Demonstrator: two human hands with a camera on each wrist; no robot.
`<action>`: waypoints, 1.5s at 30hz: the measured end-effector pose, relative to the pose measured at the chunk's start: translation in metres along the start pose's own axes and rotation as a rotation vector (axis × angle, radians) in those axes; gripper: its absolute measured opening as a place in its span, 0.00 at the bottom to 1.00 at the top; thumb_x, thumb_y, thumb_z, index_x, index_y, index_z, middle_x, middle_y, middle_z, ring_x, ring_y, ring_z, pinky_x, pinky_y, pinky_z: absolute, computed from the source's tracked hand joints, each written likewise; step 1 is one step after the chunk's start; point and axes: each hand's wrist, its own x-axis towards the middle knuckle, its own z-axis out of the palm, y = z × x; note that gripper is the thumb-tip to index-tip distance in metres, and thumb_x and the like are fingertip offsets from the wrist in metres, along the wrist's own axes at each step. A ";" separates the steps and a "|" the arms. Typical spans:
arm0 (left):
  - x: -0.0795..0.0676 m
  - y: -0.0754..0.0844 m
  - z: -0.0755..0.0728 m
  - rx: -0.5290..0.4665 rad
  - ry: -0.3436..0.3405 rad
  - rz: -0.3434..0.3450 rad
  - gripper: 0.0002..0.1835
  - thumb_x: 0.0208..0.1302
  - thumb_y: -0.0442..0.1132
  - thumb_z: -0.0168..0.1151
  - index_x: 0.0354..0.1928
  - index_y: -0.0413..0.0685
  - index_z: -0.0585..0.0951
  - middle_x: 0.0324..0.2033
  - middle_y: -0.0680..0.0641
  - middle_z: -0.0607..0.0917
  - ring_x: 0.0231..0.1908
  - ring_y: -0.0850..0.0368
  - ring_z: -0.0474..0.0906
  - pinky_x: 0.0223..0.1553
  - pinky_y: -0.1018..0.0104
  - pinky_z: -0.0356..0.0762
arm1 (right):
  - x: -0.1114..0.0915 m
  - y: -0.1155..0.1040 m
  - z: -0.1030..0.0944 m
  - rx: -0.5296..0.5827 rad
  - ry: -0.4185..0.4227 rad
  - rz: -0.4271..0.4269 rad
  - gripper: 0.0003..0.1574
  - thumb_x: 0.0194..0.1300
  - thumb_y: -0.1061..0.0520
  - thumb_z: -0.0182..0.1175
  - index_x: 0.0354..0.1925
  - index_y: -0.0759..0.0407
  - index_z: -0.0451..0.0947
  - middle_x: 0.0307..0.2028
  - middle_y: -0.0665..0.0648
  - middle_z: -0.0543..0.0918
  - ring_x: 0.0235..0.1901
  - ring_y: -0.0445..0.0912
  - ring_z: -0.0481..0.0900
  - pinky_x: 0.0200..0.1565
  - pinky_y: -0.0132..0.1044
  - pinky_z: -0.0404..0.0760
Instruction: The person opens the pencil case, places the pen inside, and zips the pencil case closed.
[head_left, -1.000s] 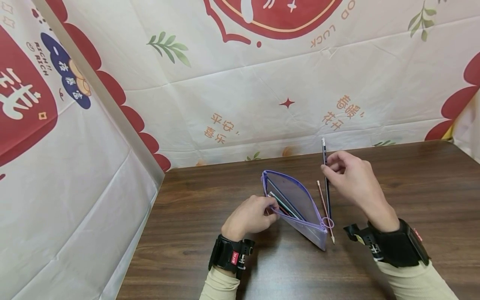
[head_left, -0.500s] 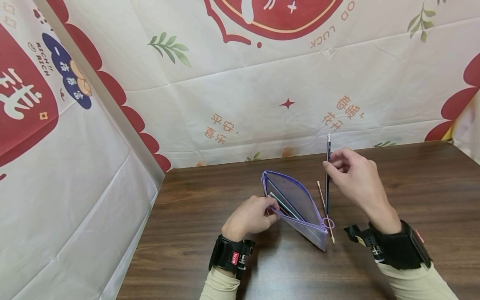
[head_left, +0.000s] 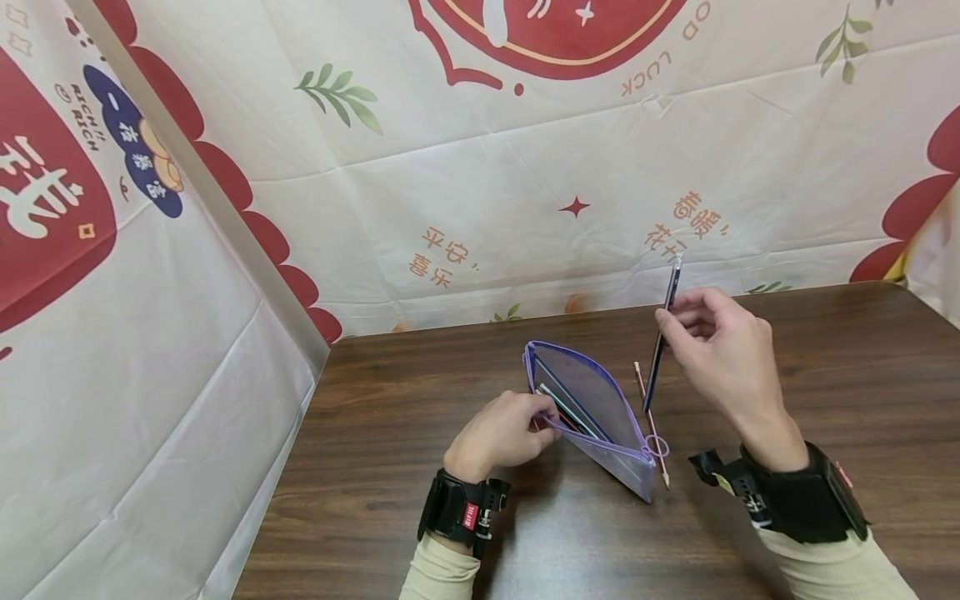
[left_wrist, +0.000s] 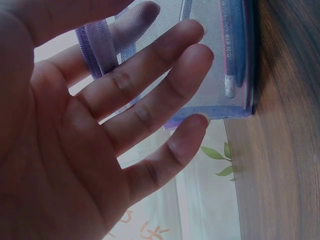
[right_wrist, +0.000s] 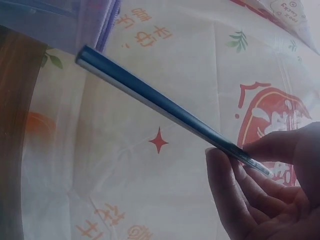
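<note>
My left hand [head_left: 502,433] pinches the near edge of a purple mesh zip pencil case [head_left: 611,471], which stands with its mouth open. In the left wrist view the zip edge [left_wrist: 95,52] lies between my thumb and index finger. Several pencils [head_left: 573,408] lean inside the case. My right hand [head_left: 723,358] holds a dark blue pencil [head_left: 660,358] by its upper part, between thumb and fingers, raised and tilted to the right of the case. The right wrist view shows the pencil's blunt blue end [right_wrist: 92,60] pointing toward the case.
A pinkish thin pencil [head_left: 641,387] lies on the brown wooden table [head_left: 360,467], just right of the case, partly behind its purple pull loop [head_left: 656,446]. White printed cloth [head_left: 487,192] hangs along the table's back edge, and another cloth panel [head_left: 150,375] stands at the left.
My right hand has moved up and slightly right with the blue pencil, whose top now leans right and whose lower end has risen. The left hand and case stay in place.
</note>
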 end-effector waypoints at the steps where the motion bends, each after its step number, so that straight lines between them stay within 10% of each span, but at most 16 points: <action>1: 0.000 0.000 0.000 0.000 0.000 0.000 0.03 0.60 0.42 0.61 0.33 0.54 0.82 0.25 0.60 0.81 0.25 0.69 0.73 0.26 0.75 0.71 | 0.000 -0.001 0.000 0.011 0.012 0.004 0.13 0.57 0.53 0.64 0.35 0.61 0.80 0.20 0.33 0.79 0.18 0.23 0.72 0.23 0.15 0.68; 32: -0.001 -0.001 0.000 -0.002 -0.013 -0.014 0.03 0.60 0.42 0.61 0.33 0.53 0.82 0.25 0.60 0.80 0.25 0.69 0.73 0.25 0.75 0.71 | -0.008 -0.022 -0.004 0.137 0.006 -0.029 0.12 0.55 0.58 0.66 0.37 0.64 0.79 0.22 0.25 0.76 0.23 0.25 0.75 0.28 0.12 0.71; 45: 0.000 0.000 0.000 0.009 -0.008 -0.009 0.04 0.61 0.42 0.61 0.34 0.53 0.82 0.26 0.59 0.80 0.26 0.69 0.73 0.26 0.75 0.71 | -0.012 -0.021 0.004 0.124 -0.109 -0.138 0.09 0.56 0.61 0.66 0.35 0.64 0.78 0.26 0.59 0.85 0.23 0.27 0.75 0.28 0.12 0.72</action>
